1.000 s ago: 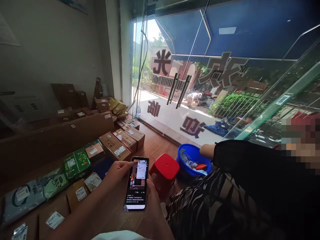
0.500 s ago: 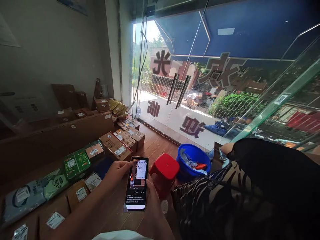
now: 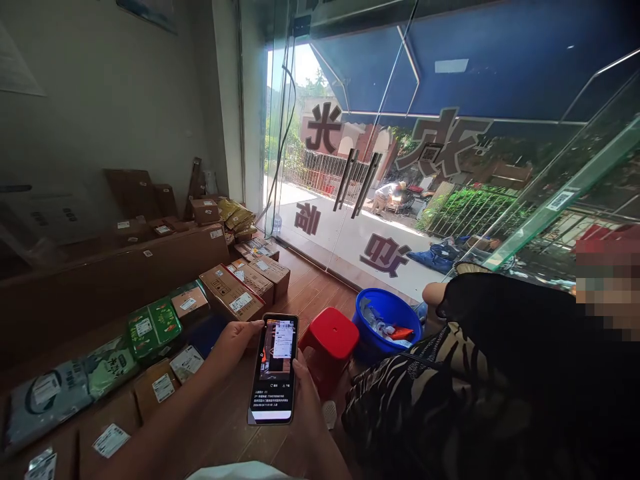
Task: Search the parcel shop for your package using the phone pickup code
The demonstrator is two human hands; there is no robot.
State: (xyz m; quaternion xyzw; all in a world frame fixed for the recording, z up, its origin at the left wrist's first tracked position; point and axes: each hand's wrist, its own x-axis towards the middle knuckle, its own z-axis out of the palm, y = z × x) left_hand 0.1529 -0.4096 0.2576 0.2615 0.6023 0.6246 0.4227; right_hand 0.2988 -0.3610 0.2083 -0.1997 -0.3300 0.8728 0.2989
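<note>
A black smartphone (image 3: pixel 274 369) with its screen lit is held upright low in the middle of the view. My left hand (image 3: pixel 231 343) grips its left edge, thumb at the top corner. My right hand (image 3: pixel 306 407) cradles it from below and the right, thumb resting on the right edge. Just right of my hands crouches another person in a black top and a zebra-print garment (image 3: pixel 425 393), arm stretched toward the glass front.
Labelled cardboard boxes (image 3: pixel 231 292) and green and grey parcels (image 3: pixel 150 325) lie in rows on the wooden floor at left. A red stool (image 3: pixel 330 333) and a blue basin (image 3: pixel 385 320) of scraps stand ahead. Behind them are glass doors (image 3: pixel 360 180).
The person at right has shifted their arm back and up from the blue basin. My hands and the phone have stayed almost still.
</note>
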